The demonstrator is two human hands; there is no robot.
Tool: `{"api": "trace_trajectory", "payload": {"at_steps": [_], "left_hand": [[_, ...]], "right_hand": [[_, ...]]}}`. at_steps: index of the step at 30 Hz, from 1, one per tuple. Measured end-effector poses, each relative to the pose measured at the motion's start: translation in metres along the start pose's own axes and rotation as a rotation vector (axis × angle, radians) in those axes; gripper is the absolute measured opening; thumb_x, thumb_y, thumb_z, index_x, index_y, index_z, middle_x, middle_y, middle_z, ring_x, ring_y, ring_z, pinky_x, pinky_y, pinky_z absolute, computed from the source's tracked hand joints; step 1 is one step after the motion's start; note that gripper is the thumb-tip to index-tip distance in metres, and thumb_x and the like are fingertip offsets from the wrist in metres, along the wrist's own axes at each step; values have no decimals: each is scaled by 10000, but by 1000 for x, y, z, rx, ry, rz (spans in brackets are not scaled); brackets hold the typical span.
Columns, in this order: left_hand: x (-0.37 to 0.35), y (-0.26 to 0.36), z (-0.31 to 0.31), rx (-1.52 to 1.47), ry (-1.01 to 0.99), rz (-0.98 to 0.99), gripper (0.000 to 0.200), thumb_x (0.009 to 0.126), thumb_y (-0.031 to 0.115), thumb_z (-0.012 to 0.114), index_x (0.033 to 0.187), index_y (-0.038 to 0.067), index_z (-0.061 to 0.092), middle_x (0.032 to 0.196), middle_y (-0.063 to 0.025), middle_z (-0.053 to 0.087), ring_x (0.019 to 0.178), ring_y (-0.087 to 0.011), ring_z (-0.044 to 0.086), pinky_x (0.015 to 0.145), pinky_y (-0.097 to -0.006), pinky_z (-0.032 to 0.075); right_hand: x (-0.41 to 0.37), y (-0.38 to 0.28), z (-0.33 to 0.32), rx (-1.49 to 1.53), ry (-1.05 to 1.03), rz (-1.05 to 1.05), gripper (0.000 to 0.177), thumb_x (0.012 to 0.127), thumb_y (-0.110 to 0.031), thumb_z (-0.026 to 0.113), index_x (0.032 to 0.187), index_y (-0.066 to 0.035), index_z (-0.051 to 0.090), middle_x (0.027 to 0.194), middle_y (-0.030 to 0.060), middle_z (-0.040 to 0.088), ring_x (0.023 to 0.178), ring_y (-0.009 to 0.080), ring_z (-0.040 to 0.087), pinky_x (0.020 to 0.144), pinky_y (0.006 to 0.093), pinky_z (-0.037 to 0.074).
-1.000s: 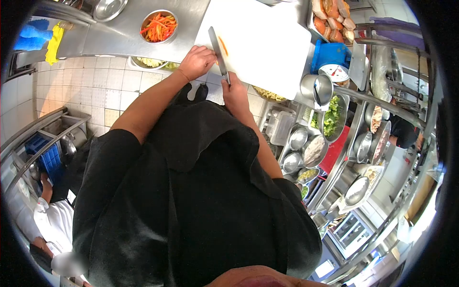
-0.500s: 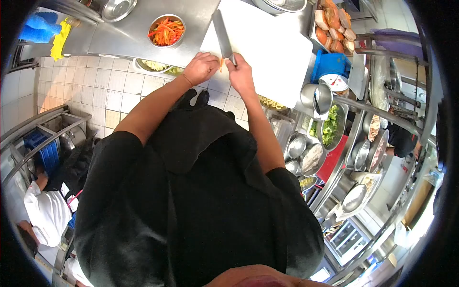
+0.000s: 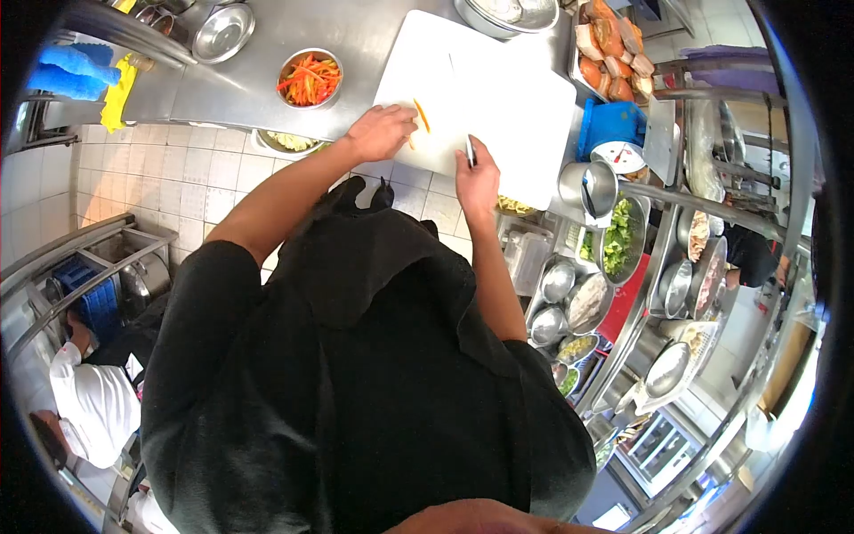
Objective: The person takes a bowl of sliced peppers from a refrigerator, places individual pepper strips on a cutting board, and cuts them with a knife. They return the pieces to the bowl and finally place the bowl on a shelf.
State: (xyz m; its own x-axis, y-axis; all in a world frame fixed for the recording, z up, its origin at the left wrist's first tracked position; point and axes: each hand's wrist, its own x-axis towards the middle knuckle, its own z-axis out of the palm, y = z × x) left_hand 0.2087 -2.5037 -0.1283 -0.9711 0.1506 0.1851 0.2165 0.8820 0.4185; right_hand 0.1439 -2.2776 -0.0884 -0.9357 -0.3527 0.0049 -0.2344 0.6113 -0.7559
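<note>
My left hand [image 3: 382, 133] rests at the near left edge of the white cutting board [image 3: 507, 89], fingers extended. An orange pepper strip [image 3: 422, 117] lies just beyond its fingertips. A smaller orange bit shows close under the fingers. My right hand [image 3: 479, 181] is closed around the handle of a knife [image 3: 471, 153] at the board's near edge. The blade is hard to make out against the white board. To the left, a metal bowl [image 3: 338, 85] holds red and orange pepper strips [image 3: 309, 80].
Metal bowls [image 3: 511, 16] stand behind the board. At the right are a tray of meat chunks [image 3: 612, 49], a blue scale [image 3: 614, 129], a metal pot [image 3: 583, 187] and leafy greens [image 3: 617, 236]. Another person in a white sleeve [image 3: 93, 396] is at lower left.
My right hand has moved right, away from my left, and the knife has turned so its broad blade no longer shows. The orange strip now lies apart on the board.
</note>
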Motion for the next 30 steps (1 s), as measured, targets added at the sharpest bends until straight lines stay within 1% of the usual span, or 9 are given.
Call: {"api": "trace_trajectory", "payload": {"at_steps": [2,6,8,11,17,20,23,26,30], "left_hand": [[9,-10,-4,62,-150,30,156,841,122,641,982,57,655,1179,-103,610,1124,-285,610,902,-431,515],[19,-13,-1,188,-345,54,154,826,119,618,947,27,641,1111,-126,637,1029,-296,667,817,-430,554],[20,-10,-2,169,-325,51,160,839,122,592,939,12,652,1017,-152,665,923,-327,700,779,-449,563],[26,4,-8,164,-384,-33,170,807,105,608,923,20,698,982,-168,702,942,-325,708,822,-443,569],[19,9,-3,213,-379,-186,191,808,121,600,915,-3,699,980,-193,708,881,-329,716,809,-424,574],[8,2,7,185,-300,-194,193,812,145,603,898,2,701,949,-191,713,889,-325,718,798,-434,570],[3,8,-4,88,-278,-362,222,786,175,635,909,11,720,948,-193,720,913,-327,717,830,-428,563],[-8,23,-42,-66,-138,-535,245,781,193,634,891,-13,707,884,-223,710,833,-361,715,784,-450,569],[-38,14,-94,-70,68,-706,177,809,210,642,839,41,684,891,-203,702,798,-389,692,753,-486,556]], "right_hand": [[1,15,-8,-197,93,-70,306,870,-107,686,1168,-35,684,1037,206,684,860,355,661,798,431,534],[16,46,-3,-395,147,-251,297,809,-103,717,1100,-44,706,1091,186,662,1056,373,607,903,471,491],[31,43,12,-334,117,-344,289,821,-125,713,1098,-39,705,1070,190,660,1005,362,627,878,463,505],[42,-8,31,-181,-196,-50,291,837,-130,699,1113,-36,701,1074,196,658,986,357,645,881,447,517],[63,-9,65,-302,-214,-196,293,843,-162,702,1107,-37,678,1074,193,651,984,369,651,872,454,523],[64,-5,70,-354,-200,-227,221,844,-178,700,1012,-37,672,1047,194,650,967,376,648,857,468,522],[65,-8,73,-386,-226,-187,164,848,-186,684,921,-41,661,1004,190,657,926,381,652,821,483,526],[66,4,79,-366,-189,-212,152,837,-179,666,829,-27,659,883,198,672,813,396,663,745,496,532],[65,6,79,-366,-148,-225,180,811,-182,668,785,-4,666,793,223,679,746,414,667,711,500,531]]}}
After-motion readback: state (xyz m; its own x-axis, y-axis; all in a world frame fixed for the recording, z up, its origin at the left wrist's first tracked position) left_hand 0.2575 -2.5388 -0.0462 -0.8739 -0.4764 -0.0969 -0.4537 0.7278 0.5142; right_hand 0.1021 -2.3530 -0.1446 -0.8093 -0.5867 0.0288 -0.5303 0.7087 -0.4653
